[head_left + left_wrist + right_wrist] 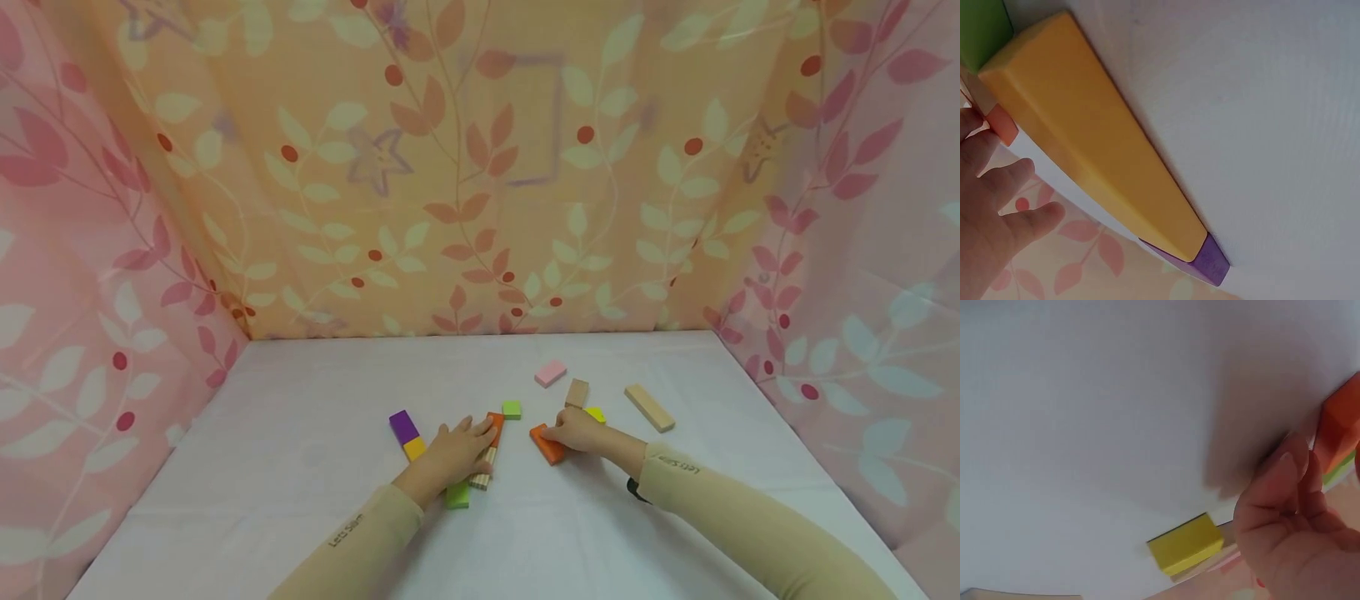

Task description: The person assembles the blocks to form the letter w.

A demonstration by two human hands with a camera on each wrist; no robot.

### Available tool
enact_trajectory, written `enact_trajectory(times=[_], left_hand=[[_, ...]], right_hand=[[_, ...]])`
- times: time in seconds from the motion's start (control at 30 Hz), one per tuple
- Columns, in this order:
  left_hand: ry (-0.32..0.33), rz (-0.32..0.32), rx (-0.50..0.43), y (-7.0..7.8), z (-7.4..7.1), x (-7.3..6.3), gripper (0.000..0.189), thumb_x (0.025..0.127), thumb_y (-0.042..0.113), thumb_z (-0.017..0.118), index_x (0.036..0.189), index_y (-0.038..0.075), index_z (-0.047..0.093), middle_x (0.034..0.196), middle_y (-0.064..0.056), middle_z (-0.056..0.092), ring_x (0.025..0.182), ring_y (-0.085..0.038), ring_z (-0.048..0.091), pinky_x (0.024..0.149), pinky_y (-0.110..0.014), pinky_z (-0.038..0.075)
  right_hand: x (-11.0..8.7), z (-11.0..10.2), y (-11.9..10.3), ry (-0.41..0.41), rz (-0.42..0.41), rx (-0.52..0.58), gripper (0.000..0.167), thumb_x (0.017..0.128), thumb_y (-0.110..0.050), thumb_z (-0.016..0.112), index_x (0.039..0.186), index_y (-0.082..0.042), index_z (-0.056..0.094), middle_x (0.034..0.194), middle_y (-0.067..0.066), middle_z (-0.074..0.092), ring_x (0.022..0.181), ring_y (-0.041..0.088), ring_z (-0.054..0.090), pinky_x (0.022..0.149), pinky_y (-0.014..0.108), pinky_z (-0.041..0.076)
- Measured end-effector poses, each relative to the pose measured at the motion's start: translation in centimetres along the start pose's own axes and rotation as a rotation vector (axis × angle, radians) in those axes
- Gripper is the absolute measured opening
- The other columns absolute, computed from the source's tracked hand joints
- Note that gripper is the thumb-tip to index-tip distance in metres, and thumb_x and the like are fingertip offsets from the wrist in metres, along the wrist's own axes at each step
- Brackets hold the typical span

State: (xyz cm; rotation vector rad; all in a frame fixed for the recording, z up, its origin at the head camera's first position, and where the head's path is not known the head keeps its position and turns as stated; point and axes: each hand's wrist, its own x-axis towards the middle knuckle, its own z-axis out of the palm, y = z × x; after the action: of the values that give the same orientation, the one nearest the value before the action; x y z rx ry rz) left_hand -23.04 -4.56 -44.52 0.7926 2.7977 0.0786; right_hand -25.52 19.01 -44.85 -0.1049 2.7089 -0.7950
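Note:
My left hand [453, 454], fingers spread, lies over a row with an orange block [496, 422] at its far end and a plain wooden block [481, 481] at its near end. Under its wrist side a green block [457, 495] shows. Beside this hand, a yellow-orange block [1097, 137] stands end to end with a purple block [403, 427]. My right hand [581, 431] has its fingers bent and pinches another orange block [547, 446] by its right side; in the right wrist view this block [1340, 425] is cut by the frame edge.
Behind the right hand are a yellow block [1186, 545] and a wooden block [577, 392]. Farther back lies a pink block [551, 373]; a long wooden block [649, 407] lies to the right. A small green block [512, 410] sits between the hands. Patterned cloth walls enclose the white table [315, 392].

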Motion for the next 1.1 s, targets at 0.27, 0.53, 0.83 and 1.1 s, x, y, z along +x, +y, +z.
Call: enact_trajectory(times=[0.27, 0.53, 0.83, 1.1], left_hand=[[0.001, 0.009, -0.003, 0.0, -0.1, -0.2, 0.067, 0.091, 0.046, 0.059, 0.148, 0.015, 0.043, 0.155, -0.001, 0.035, 0.141, -0.031, 0.031, 0.107, -0.059, 0.031], [0.010, 0.016, 0.000, 0.1, -0.4, -0.4, 0.067, 0.091, 0.046, 0.060, 0.147, 0.014, 0.044, 0.155, -0.002, 0.035, 0.141, -0.032, 0.031, 0.106, -0.060, 0.032], [0.004, 0.013, 0.006, 0.1, -0.3, -0.3, 0.068, 0.090, 0.046, 0.060, 0.148, 0.015, 0.043, 0.156, -0.001, 0.034, 0.141, -0.031, 0.031, 0.106, -0.060, 0.032], [0.001, 0.015, 0.016, 0.0, -0.2, -0.1, 0.067, 0.091, 0.047, 0.059, 0.148, 0.014, 0.043, 0.156, -0.001, 0.034, 0.141, -0.031, 0.032, 0.105, -0.060, 0.032]], right_hand=[[1.2, -0.1, 0.3, -0.080, 0.016, -0.023, 0.030, 0.094, -0.032, 0.064, 0.093, -0.002, 0.065, 0.069, 0.001, 0.047, 0.056, 0.012, 0.042, 0.050, 0.020, 0.034], [1.7, -0.3, -0.5, -0.115, 0.114, -0.054, 0.055, 0.095, -0.043, 0.060, 0.127, 0.001, 0.059, 0.095, 0.008, 0.057, 0.056, 0.015, 0.045, 0.049, 0.024, 0.040], [2.1, -0.1, -0.7, -0.114, 0.145, -0.070, 0.054, 0.094, -0.047, 0.059, 0.122, 0.000, 0.062, 0.085, 0.008, 0.054, 0.052, 0.015, 0.044, 0.046, 0.026, 0.039], [2.1, -0.1, -0.8, -0.108, 0.162, -0.079, 0.058, 0.095, -0.047, 0.058, 0.126, 0.002, 0.059, 0.089, 0.009, 0.055, 0.055, 0.016, 0.047, 0.047, 0.026, 0.042]])
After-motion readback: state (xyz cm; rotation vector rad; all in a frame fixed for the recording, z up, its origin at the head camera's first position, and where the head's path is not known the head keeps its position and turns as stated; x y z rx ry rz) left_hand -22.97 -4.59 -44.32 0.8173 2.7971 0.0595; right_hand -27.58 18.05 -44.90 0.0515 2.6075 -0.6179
